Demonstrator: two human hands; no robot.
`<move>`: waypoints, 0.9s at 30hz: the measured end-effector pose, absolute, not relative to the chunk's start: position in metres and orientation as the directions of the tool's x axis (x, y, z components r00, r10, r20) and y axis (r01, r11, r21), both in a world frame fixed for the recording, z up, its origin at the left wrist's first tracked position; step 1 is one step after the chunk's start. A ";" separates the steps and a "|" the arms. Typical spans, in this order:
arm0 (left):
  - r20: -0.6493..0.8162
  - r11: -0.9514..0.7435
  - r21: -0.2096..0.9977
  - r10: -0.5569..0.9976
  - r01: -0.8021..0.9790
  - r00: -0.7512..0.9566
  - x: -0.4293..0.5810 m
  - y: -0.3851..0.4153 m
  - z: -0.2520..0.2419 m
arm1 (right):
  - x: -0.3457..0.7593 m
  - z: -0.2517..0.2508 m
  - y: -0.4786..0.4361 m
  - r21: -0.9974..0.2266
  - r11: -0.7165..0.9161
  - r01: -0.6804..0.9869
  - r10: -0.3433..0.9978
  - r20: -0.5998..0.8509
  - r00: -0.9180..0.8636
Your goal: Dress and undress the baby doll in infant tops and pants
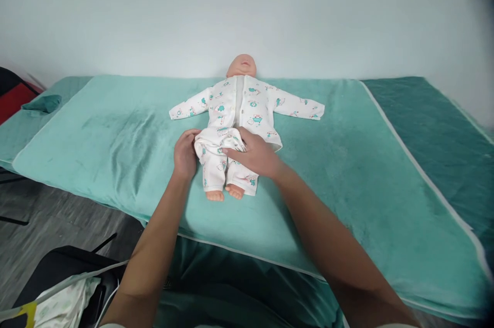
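A baby doll (242, 66) lies on its back, head toward the wall, with its arms spread in long sleeves. It wears a white printed jacket (257, 106) that hangs open down the front. White printed pants (214, 163) cover its legs, bunched at the waist, with both bare feet showing at the cuffs. My left hand (187, 154) grips the side of the pants near the left hip; its fingertips are partly hidden by the cloth. My right hand (257, 153) is closed on the bunched waistband, thumb on the near side.
The doll lies on a bed with a green plush cover (347, 173), edged in white piping. A pale wall (247, 9) stands behind. At lower left is a black chair (57, 266) with folded white printed cloth (65, 302) and a cable. A red item (17, 101) is at far left.
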State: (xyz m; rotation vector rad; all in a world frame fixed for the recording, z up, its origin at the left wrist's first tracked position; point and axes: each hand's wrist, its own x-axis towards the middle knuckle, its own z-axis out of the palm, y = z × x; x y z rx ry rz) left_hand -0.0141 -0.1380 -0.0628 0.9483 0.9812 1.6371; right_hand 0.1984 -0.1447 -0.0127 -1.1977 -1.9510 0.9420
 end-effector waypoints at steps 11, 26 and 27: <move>0.219 -0.221 0.959 0.975 -0.179 -0.028 -0.018 -0.116 -0.068 | 0.212 -0.028 -0.132 -0.782 0.579 0.230 0.803 0.596 0.002; 0.413 -0.386 0.893 0.907 0.230 -0.082 -0.003 -0.087 -0.058 | 0.212 -0.038 -0.120 -0.572 0.383 0.725 0.846 0.532 -0.027; 0.389 -0.361 0.916 0.905 0.174 -0.173 -0.004 -0.085 -0.059 | 0.215 -0.039 -0.117 -0.666 0.350 0.659 0.857 0.512 0.063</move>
